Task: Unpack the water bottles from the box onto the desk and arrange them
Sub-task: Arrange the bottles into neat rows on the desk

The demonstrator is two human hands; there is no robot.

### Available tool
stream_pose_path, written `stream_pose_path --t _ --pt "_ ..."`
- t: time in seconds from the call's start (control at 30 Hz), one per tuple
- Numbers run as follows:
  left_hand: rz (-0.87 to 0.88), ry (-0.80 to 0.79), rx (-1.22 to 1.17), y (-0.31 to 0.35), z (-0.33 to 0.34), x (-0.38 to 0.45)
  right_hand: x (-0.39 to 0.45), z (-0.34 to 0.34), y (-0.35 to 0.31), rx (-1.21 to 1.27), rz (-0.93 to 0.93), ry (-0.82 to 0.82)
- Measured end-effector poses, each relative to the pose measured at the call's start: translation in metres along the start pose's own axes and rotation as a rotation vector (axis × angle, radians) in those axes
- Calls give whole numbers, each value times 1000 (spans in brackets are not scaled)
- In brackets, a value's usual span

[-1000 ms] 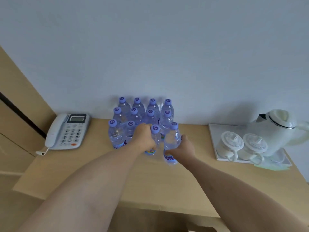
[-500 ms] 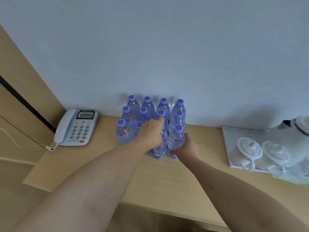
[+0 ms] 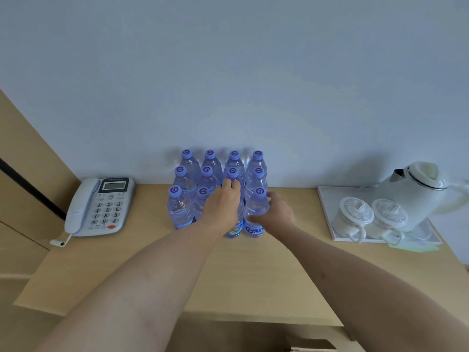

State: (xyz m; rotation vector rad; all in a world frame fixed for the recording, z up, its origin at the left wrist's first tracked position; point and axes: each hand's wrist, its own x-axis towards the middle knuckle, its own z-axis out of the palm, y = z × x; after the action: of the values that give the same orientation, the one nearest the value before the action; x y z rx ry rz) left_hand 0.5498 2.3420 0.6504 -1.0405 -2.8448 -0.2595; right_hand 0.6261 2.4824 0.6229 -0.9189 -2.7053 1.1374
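Wooden desk (image 3: 243, 275), bottles (image 3: 210, 168) against pale wall (image 3: 228, 59).

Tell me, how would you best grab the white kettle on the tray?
Probably by its handle, coming from the right. The kettle stands upright on the tray with its spout toward the left and its handle out to the right; the cups crowd its front, so the right side looks clear.
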Motion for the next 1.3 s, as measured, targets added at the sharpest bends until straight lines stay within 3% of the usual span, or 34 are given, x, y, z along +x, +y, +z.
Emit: stream_pose_path --t 0.17,0.5,1.13,1.3 --pt "50 -45 -21 2 -13 -7 -8 -25 -23 -67 -108 126" --pt "62 -41 -7 -17 -49 -12 -4 -42 -53 -325 -206 23" --pt "87 -10 -116 -40 -55 -10 -7 -35 -64 -372 -91 76" --pt "95 -1 -110 -53 -58 -6 -13 -34 -83 -426 -187 169"
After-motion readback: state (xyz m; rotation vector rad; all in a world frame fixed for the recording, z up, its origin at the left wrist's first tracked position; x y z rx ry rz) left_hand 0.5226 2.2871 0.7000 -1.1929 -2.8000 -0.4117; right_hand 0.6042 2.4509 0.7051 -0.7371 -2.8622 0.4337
